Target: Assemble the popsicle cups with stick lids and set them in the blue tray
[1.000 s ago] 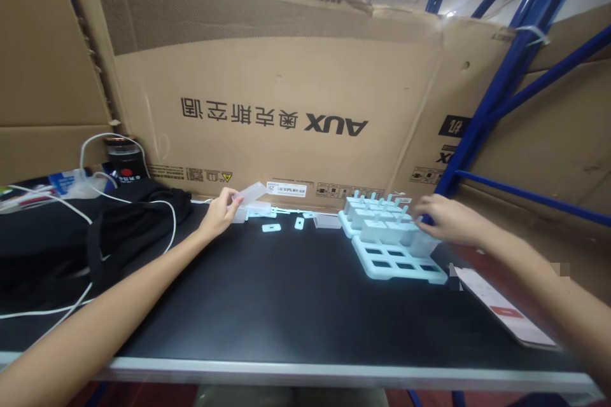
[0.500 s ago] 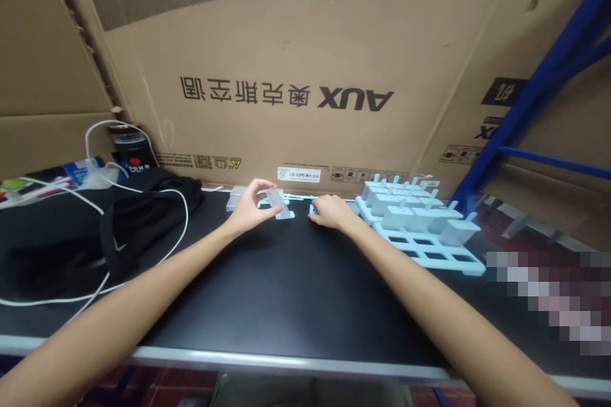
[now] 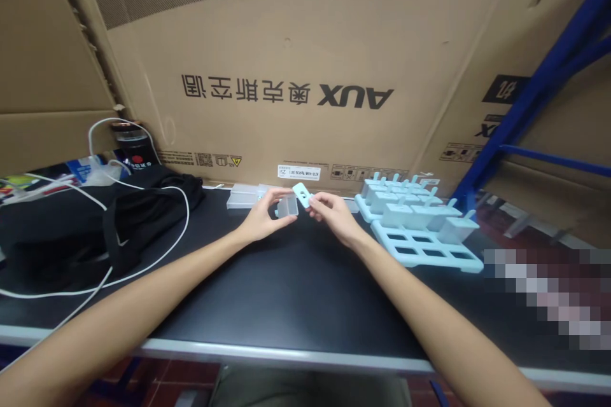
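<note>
In my left hand (image 3: 265, 215) is a clear ice pop mould (image 3: 287, 206), gripped between thumb and fingers, its open end turned to the right. My right hand (image 3: 331, 213) pinches a light blue mould lid (image 3: 301, 195) with a hole in it, held up close to the mould but apart from it. Other clear moulds (image 3: 242, 196) lie behind my left hand. To the right stands a light blue rack (image 3: 432, 254) with several lidded ice pop moulds (image 3: 398, 215) upright in it, their sticks pointing up. Some front slots of the rack hold nothing.
A big cardboard box (image 3: 286, 32) rises along the back of the black table (image 3: 286, 305). At the left lie a black bag (image 3: 57, 229) and a white cable (image 3: 186, 216), with a dark jar (image 3: 136, 146) behind. A blue metal frame (image 3: 520, 108) stands at the right.
My right hand has lifted the lid off the table and brought it towards the mould. My left hand has shifted right and turned the mould's open end towards the lid.
</note>
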The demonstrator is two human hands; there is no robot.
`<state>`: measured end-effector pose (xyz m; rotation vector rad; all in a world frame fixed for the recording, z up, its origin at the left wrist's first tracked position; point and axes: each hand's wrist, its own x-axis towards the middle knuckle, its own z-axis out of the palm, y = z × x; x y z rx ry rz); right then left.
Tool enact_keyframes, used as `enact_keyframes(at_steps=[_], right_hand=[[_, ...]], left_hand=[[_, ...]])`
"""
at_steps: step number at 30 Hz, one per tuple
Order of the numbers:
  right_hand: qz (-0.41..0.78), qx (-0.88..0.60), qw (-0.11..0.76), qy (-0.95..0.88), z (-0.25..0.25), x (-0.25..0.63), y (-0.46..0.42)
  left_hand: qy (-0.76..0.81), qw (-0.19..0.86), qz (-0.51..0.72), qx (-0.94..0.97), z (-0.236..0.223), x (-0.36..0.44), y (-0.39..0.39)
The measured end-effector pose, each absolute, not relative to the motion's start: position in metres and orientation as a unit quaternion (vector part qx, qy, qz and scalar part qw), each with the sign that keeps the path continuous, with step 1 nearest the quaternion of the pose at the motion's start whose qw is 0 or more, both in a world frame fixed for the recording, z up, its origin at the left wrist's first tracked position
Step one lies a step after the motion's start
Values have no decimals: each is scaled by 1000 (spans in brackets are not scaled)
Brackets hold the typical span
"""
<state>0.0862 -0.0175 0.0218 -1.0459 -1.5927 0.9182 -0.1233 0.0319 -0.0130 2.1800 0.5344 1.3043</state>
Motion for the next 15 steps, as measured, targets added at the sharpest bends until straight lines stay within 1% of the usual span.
enact_keyframes(at_steps=[3,6,9,15], right_hand=[[484,-399,489,-606,14,71,-23],[525,-400,476,-581,7,61,-25],[533,-413,483,-558,2,55,-26],[498,-448,530,-520,-5,42,-30]], left_hand=[[174,279,495,804,-16,-125,35],[148,278,485,816,-19,-126,37],[129,266,467,833,-21,-126,37],[124,253,430,858,-29,-126,40]])
